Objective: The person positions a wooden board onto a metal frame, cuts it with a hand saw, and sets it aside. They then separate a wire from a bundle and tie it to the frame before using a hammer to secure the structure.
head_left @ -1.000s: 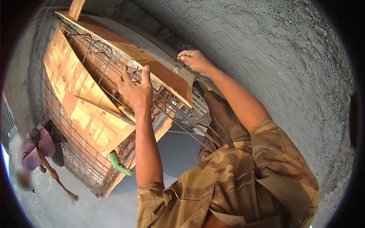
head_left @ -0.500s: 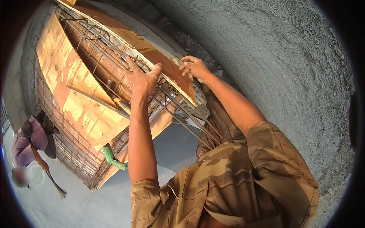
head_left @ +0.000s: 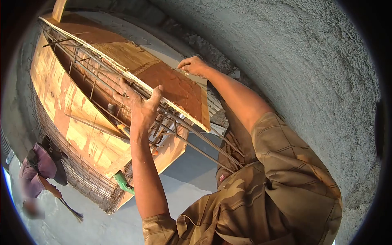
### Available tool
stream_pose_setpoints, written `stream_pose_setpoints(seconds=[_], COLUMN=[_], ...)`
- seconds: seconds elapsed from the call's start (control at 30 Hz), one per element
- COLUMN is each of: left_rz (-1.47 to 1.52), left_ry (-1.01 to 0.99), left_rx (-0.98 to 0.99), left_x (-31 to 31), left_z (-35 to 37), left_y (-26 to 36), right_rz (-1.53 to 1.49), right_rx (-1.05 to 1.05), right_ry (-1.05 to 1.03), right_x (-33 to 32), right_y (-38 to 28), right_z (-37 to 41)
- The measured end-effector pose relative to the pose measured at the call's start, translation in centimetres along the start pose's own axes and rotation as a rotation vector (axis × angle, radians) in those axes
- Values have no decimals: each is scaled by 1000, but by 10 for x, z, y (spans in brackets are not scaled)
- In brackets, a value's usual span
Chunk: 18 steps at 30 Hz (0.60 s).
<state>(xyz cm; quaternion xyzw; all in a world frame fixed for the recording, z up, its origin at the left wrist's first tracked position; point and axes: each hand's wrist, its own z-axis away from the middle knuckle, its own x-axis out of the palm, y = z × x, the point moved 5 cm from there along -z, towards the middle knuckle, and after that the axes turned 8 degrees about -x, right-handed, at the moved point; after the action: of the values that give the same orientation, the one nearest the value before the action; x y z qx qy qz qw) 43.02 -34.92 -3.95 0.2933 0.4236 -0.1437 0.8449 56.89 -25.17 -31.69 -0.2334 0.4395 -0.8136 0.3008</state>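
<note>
My left hand (head_left: pixel 141 104) has its fingers spread over the steel bars (head_left: pixel 96 73), with the thumb against the near edge of a plywood panel (head_left: pixel 163 81). At the panel's far edge is my right hand (head_left: pixel 196 66), its fingers bent together; what they hold, if anything, is too small to make out. The panel stands tilted along the bars. Left of the bars lies another plywood sheet (head_left: pixel 61 94) with a thin wooden strip (head_left: pixel 92 125) on it. A tool with an orange and black handle (head_left: pixel 123 130) rests between the bars and that sheet.
A rough grey wall (head_left: pixel 310 69) rises on the right. At the lower left a person in a purple shirt (head_left: pixel 43 165) holds a bundle of thin rods (head_left: pixel 72 210). A green tool (head_left: pixel 122 182) hangs at the frame's lower corner. Rubble lies by the wall.
The panel now shows more of its broad face. My right hand has moved left along its far edge, and my left hand sits slightly lower with fingers spread. The view has shifted.
</note>
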Motion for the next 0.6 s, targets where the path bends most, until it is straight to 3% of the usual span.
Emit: stream_pose_setpoints(seconds=[0.17, 0.27, 0.4, 0.6], left_rz=[10, 5, 1, 44], left_ry=[-6, -19, -30, -8], left_rx=[-31, -28, 3, -6], left_x=[-2, -3, -1, 0], left_z=[5, 2, 3, 4], left_y=[8, 8, 6, 6], right_rz=[7, -203, -276, -90], right_rx=[55, 176, 105, -130], right_ry=[-114, -111, 6, -7], right_x=[0, -3, 2, 25], right_y=[8, 20, 13, 15], right_z=[0, 7, -7, -39])
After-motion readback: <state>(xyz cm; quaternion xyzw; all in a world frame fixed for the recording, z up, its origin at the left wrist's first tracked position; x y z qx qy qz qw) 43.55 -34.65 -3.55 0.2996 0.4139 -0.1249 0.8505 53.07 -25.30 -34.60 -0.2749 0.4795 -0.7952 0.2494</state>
